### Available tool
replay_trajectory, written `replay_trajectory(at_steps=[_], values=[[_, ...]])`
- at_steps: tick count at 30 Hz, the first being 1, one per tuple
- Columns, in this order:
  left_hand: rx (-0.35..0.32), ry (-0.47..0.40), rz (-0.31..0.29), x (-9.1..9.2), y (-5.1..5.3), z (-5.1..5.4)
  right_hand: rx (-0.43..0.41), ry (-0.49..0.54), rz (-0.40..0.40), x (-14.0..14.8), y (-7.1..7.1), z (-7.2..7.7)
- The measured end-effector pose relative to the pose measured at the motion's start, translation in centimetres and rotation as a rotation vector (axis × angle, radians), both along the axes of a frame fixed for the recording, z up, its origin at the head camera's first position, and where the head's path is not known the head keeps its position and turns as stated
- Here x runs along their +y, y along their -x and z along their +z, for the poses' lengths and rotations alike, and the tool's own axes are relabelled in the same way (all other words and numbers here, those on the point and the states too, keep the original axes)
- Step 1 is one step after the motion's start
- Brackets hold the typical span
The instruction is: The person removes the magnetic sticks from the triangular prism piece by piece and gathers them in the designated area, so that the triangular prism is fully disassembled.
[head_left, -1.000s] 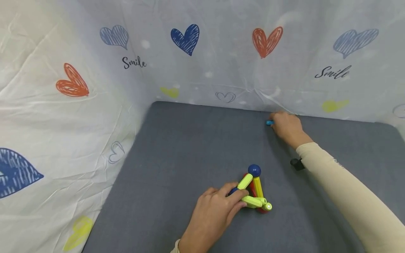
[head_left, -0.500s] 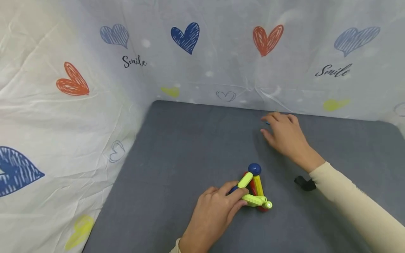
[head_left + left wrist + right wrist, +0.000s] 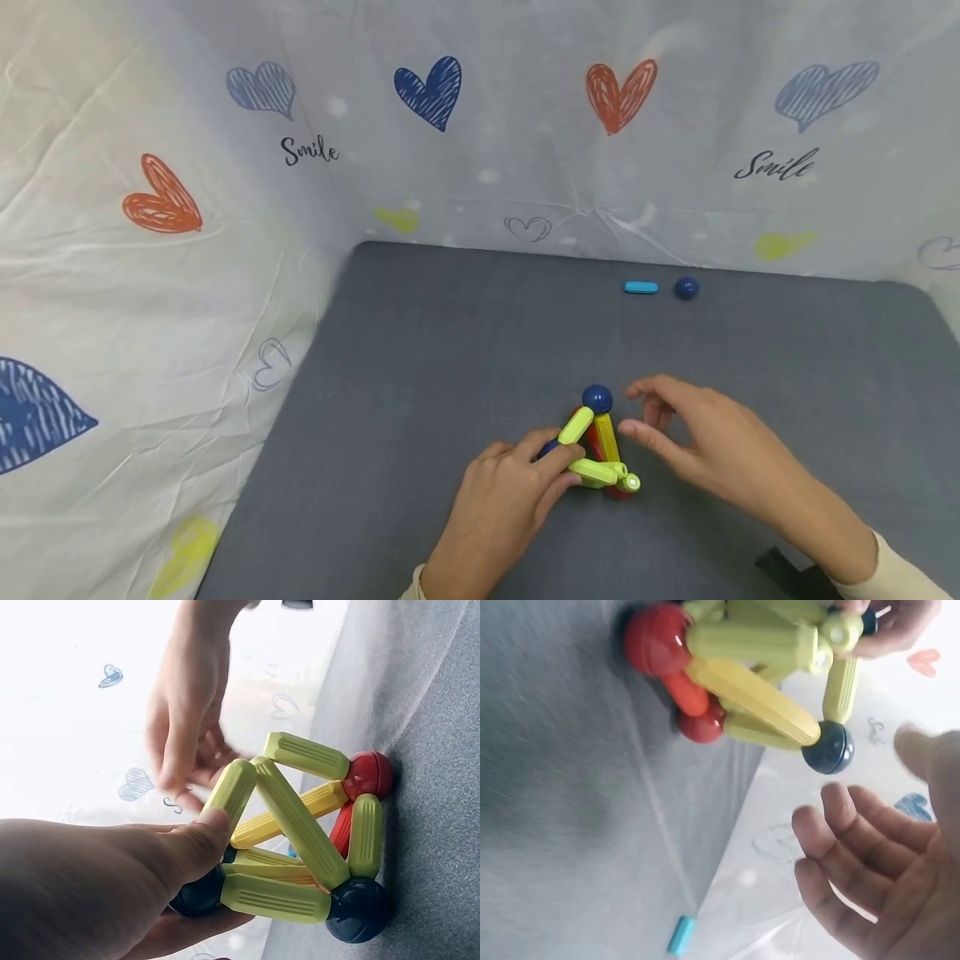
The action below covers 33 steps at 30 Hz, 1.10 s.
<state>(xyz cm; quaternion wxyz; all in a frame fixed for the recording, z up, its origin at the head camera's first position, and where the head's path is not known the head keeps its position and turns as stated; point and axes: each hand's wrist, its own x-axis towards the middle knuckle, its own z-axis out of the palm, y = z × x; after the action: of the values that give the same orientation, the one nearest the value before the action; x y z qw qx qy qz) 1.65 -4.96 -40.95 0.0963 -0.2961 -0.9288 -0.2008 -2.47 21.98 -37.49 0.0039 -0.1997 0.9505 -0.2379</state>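
A structure of green, yellow and red rods (image 3: 607,437) joined by blue and red balls stands on the grey table. My left hand (image 3: 498,504) grips it, thumb and fingers around a dark blue ball (image 3: 201,891) and the end of a green rod (image 3: 274,898). To the right of the structure my right hand (image 3: 738,454) hovers with parted fingers and holds nothing, close to the upper blue ball (image 3: 597,398) but apart from it. Red balls (image 3: 658,641) sit low on the structure in the right wrist view.
At the table's back edge lie a light blue rod (image 3: 641,287) and a blue ball (image 3: 686,288), side by side. A white cloth (image 3: 480,167) printed with hearts rises behind and to the left of the grey table (image 3: 450,333).
My right hand has let go of the light blue rod at the back and come toward me, beside the structure. The left hand keeps its grip; the view has shifted slightly.
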Motion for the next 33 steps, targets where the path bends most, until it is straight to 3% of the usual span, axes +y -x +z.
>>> replay_trajectory(at_steps=[3,9,16,22,33], values=[[0.001,0.002,0.001,0.1,0.0,0.1,-0.048,0.002,-0.001,0.4,-1.9,-0.6],[0.001,0.004,0.003,0.1,0.0,0.0,-0.005,0.044,0.05,0.5,-4.4,-2.8],[-0.008,0.018,0.007,0.0,-0.2,-0.2,-0.007,0.082,0.082,-0.3,-5.1,-5.0],[0.002,-0.005,0.0,0.1,-0.1,-0.1,-0.022,0.11,0.037,0.2,-5.4,-5.1],[-0.005,-0.009,0.0,0.2,-0.1,-0.2,-0.129,-0.018,-0.072,2.2,-6.0,-6.4]])
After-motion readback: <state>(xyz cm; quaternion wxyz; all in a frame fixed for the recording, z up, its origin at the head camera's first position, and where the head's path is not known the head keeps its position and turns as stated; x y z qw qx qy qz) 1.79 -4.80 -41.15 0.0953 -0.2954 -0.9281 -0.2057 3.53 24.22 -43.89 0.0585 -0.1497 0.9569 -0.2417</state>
